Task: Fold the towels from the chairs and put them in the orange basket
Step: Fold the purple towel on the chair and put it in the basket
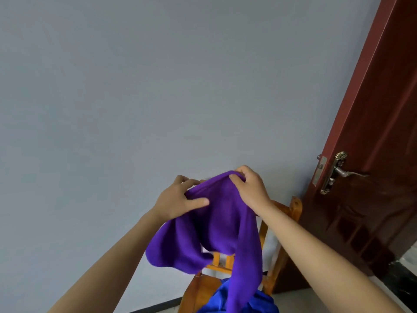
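While I hold the purple towel (216, 224) up in front of the pale grey wall (158, 86), both my hands are on its top hem, close together. My left hand (178, 202) grips the left part of the hem, thumb pressed flat across the front of the cloth and fingers curled round behind the edge. My right hand (250, 186) clutches the highest part of the hem, fingers hooked over it and knuckles towards me. Between the two grips the hem arches up, and below them the towel hangs loose in the air in deep folds: a rounded bulge on the left, a pocket in the middle, and a long tail on the right that drops past the bottom of the view. Behind the towel stands a wooden chair (295, 208), its back near the wall, its slats showing under the cloth. On the chair seat lies a bright blue towel (261, 301), bunched up, and the purple tail hangs in front of it. To the right stands a dark red door (372, 132) with a metal lever handle (347, 173).
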A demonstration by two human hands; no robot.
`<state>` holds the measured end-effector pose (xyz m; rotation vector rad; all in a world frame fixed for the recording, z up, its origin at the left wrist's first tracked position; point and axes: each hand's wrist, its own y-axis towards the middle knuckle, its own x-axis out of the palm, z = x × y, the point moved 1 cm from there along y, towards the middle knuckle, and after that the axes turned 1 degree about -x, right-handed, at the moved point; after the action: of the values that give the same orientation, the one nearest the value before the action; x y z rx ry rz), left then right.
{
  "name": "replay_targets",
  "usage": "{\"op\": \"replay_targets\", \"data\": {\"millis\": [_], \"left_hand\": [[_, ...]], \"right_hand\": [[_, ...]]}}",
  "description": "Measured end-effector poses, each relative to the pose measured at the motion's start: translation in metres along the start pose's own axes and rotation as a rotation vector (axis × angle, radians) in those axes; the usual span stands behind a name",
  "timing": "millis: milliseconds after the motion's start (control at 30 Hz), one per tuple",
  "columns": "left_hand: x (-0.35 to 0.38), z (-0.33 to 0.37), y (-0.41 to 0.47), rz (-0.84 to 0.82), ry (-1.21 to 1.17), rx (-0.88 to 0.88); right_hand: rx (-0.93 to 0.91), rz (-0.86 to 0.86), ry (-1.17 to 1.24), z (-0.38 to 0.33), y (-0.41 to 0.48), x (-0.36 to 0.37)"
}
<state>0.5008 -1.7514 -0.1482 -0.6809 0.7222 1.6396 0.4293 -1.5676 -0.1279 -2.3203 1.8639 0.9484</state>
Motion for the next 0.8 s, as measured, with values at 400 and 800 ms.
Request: {"op": "replay_targets", "data": {"millis": [400, 800], "left_hand": [[0.021, -0.045, -0.018, 0.545, 0.238, -0.085], [0.007, -0.106, -0.068, 0.343, -0.682, -0.37]], "right_hand": [[-0.097, 0.07, 0.039, -0.012, 0.004, -0.021], [0.122, 0.273, 0.217, 0.013, 0.021, -0.03]]}}
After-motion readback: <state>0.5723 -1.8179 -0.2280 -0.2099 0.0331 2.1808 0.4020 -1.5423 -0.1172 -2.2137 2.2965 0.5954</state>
